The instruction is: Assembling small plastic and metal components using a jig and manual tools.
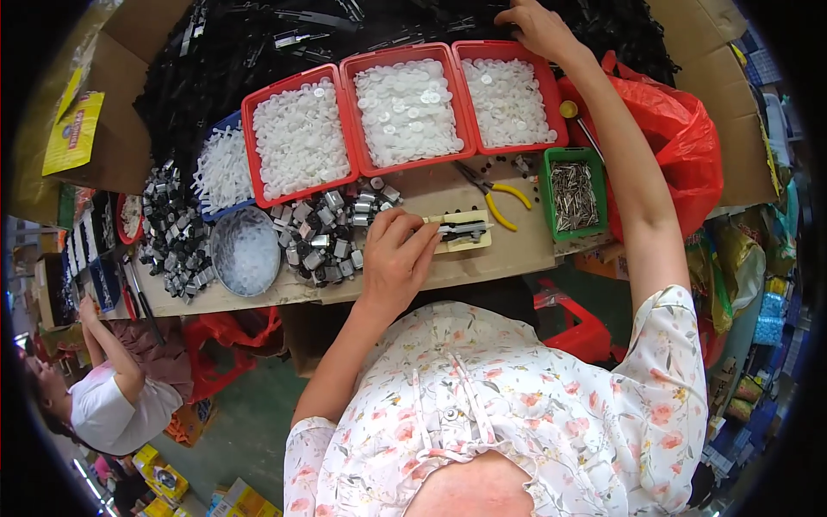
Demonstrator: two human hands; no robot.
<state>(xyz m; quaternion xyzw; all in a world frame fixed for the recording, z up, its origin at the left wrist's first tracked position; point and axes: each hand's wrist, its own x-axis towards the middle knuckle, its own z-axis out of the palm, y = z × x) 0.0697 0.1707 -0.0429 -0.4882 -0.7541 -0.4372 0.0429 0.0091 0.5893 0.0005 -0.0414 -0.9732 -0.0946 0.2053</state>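
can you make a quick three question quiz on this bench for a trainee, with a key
1. How many large red trays of white pieces stand side by side?
2. True or false: the green tray is filled with white pieces.
3. Which hand, left or right, is at the cream block?

Key:
1. Three.
2. False; it holds slim metal pins.
3. The left hand; the right hand is near the dark heap beyond the trays.
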